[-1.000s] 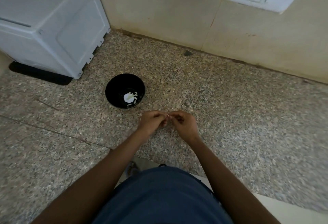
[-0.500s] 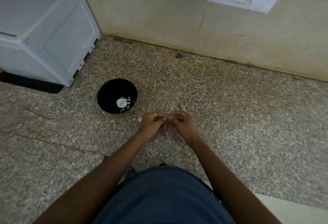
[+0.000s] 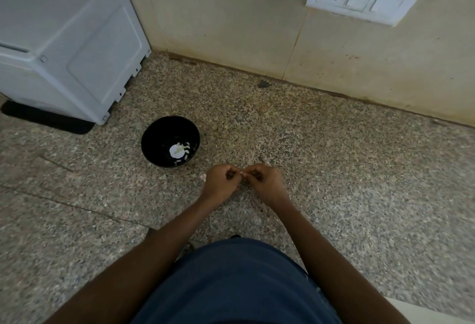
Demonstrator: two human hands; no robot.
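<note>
Both hands are pinching one tiny pale bit, looks like a garlic clove, between curled fingertips. The left hand and right hand are meeting just above the speckled granite surface, right of the black bowl. I'm guessing it's weighing next to nothing, firm inside with papery, slippery skin, so nails at the tip are probably working best. The glossy round bowl is holding smooth white pieces.

bowl black | counter speckled grey-brown | appliance white
</note>
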